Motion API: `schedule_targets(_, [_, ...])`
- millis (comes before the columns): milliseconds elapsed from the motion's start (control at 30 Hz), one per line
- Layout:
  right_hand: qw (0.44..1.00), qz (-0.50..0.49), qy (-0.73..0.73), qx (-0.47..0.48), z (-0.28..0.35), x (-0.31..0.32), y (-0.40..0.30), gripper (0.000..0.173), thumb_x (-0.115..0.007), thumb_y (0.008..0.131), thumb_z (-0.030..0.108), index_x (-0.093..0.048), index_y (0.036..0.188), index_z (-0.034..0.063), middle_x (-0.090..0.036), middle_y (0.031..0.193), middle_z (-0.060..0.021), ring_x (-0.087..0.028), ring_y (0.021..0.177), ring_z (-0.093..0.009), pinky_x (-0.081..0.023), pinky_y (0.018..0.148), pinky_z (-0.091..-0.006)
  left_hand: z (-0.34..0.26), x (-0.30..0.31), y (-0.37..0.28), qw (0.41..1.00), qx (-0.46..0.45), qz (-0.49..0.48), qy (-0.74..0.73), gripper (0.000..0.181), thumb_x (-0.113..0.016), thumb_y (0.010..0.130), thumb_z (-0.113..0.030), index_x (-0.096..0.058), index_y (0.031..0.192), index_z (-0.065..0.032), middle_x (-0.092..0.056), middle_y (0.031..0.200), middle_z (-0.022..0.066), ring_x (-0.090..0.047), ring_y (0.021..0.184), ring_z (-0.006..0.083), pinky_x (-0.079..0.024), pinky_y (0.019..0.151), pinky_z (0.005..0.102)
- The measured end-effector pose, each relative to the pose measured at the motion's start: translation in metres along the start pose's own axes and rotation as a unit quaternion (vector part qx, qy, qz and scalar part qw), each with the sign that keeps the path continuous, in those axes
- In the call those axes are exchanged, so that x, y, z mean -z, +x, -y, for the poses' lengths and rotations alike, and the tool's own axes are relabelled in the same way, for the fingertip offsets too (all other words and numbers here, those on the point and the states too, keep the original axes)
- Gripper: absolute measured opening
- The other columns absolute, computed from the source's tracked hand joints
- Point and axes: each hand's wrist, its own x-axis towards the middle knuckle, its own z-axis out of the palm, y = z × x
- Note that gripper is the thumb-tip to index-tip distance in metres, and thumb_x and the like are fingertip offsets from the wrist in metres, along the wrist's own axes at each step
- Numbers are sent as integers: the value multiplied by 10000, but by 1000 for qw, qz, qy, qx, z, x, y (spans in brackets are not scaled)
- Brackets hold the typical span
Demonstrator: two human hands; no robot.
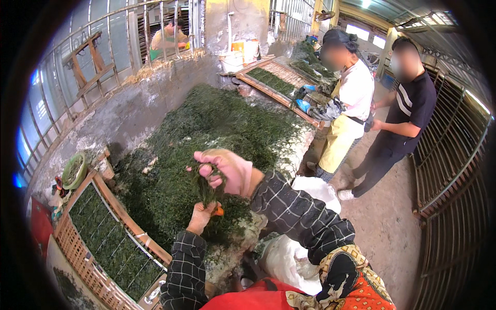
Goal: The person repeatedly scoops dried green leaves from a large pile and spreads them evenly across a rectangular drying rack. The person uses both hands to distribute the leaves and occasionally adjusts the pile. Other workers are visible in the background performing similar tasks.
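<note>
My right hand (228,172), in a pink glove, is closed around a bunch of dark green, seaweed-like strands (207,192) that hangs down from the fingers. Just below it, my bare left hand (200,216) pinches the lower end of the same bunch. A small orange object (218,210) shows at the left fingertips; what it is cannot be told. Both hands are above a wide heap of the green strands (228,120) on a rough stone ledge. A wooden frame (128,219) at the lower left carries a layer of green strands (112,240) divided by thin pale lines.
A green basin (74,170) stands beyond the left frame. White sacks (288,259) lie by my legs. At the right, a gloved person (350,93) works at another frame (263,81); a second person (412,104) stands behind. Slatted racks (453,155) line the right side.
</note>
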Motion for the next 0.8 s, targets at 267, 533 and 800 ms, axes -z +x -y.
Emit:
schedule_targets(267, [991, -15, -21, 128, 33, 0, -9, 115, -511, 977, 228, -523, 953, 116, -488, 656, 55, -353, 485, -47, -298, 433, -209, 40, -6, -73, 871, 24, -71, 486, 330, -658, 882, -250, -633, 1102, -6, -631, 1045, 187, -605, 951, 357, -508, 815, 447])
schedule_targets(533, [989, -127, -79, -20, -40, 52, 3, 175, -463, 995, 232, -548, 948, 86, -467, 664, 61, -343, 507, -50, -268, 431, -202, 58, 12, -96, 894, 28, -14, 447, 522, -665, 884, -187, -502, 1368, -82, -473, 1401, 197, -531, 1214, 326, -476, 944, 437])
schedule_targets(800, [998, -30, -17, -49, -133, 32, 14, 188, -572, 972, 273, -541, 834, 149, -482, 654, 54, -372, 522, -46, -255, 444, -206, -47, -11, -111, 966, 59, -33, -248, 660, -383, 976, -584, -586, 1222, -6, -651, 1098, 110, -622, 989, 173, -494, 894, 390])
